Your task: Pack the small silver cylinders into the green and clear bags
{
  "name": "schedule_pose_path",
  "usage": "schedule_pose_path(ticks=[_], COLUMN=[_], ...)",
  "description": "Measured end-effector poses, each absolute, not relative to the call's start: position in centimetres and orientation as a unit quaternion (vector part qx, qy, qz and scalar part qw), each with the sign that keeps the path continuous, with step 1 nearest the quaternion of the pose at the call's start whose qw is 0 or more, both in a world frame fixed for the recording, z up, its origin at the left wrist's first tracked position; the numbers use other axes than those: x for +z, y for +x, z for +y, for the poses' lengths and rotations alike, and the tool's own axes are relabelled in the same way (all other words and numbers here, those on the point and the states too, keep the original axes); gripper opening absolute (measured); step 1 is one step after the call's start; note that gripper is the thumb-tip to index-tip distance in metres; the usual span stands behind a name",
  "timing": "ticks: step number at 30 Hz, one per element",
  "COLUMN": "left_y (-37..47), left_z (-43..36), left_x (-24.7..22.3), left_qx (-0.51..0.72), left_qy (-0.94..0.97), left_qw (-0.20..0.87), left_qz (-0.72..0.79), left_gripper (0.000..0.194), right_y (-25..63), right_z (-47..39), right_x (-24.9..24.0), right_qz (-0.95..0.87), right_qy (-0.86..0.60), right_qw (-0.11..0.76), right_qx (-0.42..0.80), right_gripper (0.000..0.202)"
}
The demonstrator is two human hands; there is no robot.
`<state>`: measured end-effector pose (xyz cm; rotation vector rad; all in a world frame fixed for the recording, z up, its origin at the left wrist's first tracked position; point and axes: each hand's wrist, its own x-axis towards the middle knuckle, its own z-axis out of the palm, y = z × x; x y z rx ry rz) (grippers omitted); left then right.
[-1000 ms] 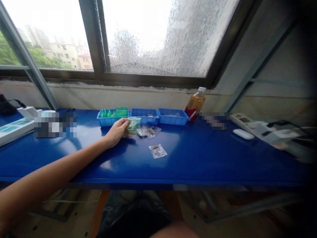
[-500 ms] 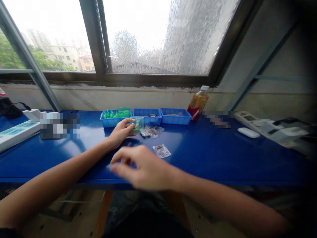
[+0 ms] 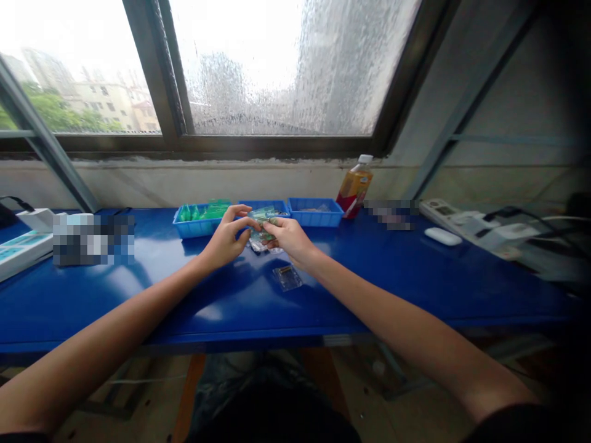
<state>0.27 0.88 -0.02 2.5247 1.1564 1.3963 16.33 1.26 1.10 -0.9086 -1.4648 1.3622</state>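
Observation:
A small clear-and-green plastic bag (image 3: pixel 262 215) is between my two hands, in front of the blue bins. My left hand (image 3: pixel 228 237) touches its left side with curved fingers, thumb and index finger at the bag. My right hand (image 3: pixel 293 241) pinches the bag's right side. Just below the hands lie small clear bags (image 3: pixel 259 245), partly hidden by them. Another clear bag with small metal pieces (image 3: pixel 288 277) lies flat on the blue table, nearer to me.
Three blue bins stand in a row: the left one (image 3: pixel 196 229) holds green bags, the middle one (image 3: pixel 276 205) is partly hidden, the right one (image 3: pixel 316 218) holds clear bags. Behind are a bottle (image 3: pixel 354 187), a white case (image 3: pixel 442 236) and power strips (image 3: pixel 28 243) at both sides.
My right hand has moved from the near part of the table up to the green bag and closed on it. The view has shifted a little to the right.

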Motion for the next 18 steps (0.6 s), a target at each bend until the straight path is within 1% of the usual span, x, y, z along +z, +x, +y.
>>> schedule_pose_path(ticks=[3, 6, 7, 9, 11, 13, 14, 16, 18], left_y=[0.0, 0.1, 0.1, 0.2, 0.3, 0.4, 0.5, 0.7, 0.5], left_z=[0.7, 0.9, 1.0, 1.1, 1.0, 0.8, 0.7, 0.5, 0.6], left_x=[0.3, 0.5, 0.6, 0.6, 0.5, 0.5, 0.6, 0.7, 0.9], left_qx=[0.467, 0.51, 0.523, 0.533, 0.51, 0.47, 0.453, 0.446, 0.47], left_qy=[0.791, 0.733, 0.708, 0.657, 0.618, 0.595, 0.59, 0.586, 0.593], left_qw=[0.068, 0.176, 0.22, 0.311, 0.402, 0.476, 0.503, 0.525, 0.502], left_qz=[0.39, 0.414, 0.421, 0.434, 0.444, 0.446, 0.441, 0.426, 0.419], left_gripper=[0.015, 0.008, 0.01, 0.02, 0.032, 0.038, 0.038, 0.032, 0.024], right_y=[16.5, 16.8, 17.0, 17.3, 17.5, 17.7, 17.7, 17.8, 17.8], right_z=[1.5, 1.7, 1.7, 1.7, 1.7, 1.6, 1.5, 1.5, 1.5], right_x=[0.8, 0.9, 1.0, 1.1, 1.2, 1.1, 1.0, 0.9, 0.7], right_qz=[-0.621, -0.648, -0.663, -0.71, -0.772, -0.823, -0.838, -0.853, -0.853], right_qy=[-0.358, -0.344, -0.344, -0.348, -0.347, -0.333, -0.327, -0.324, -0.33], right_qw=[0.473, 0.482, 0.48, 0.47, 0.451, 0.424, 0.412, 0.397, 0.397], right_qx=[0.513, 0.479, 0.461, 0.392, 0.283, 0.179, 0.142, 0.098, 0.074], right_gripper=[0.013, 0.017, 0.019, 0.021, 0.022, 0.023, 0.023, 0.022, 0.022])
